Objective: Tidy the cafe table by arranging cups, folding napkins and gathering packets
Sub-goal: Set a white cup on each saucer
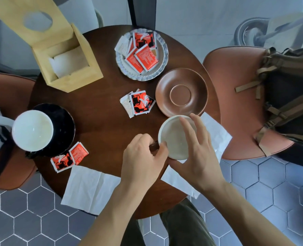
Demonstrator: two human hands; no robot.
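A brown cup with a white inside (173,139) stands at the table's near right. My left hand (143,157) pinches its handle and my right hand (198,153) cups its rim and side. Just beyond it lies an empty brown saucer (181,92). A second cup, white inside (32,130), rests on a black saucer (65,125) at the left. Red and white packets fill a white dish (162,55), lie in a pile (138,102) mid-table, and two more packets (69,157) lie by the black saucer. One white napkin (88,187) lies unfolded at the near edge, another napkin (216,134) under my right hand.
A wooden tissue box (65,55) with its lid open stands at the back left of the round dark table (101,125). Orange chairs flank the table; the right chair (236,107) holds a backpack (292,96). Hexagon floor tiles lie below.
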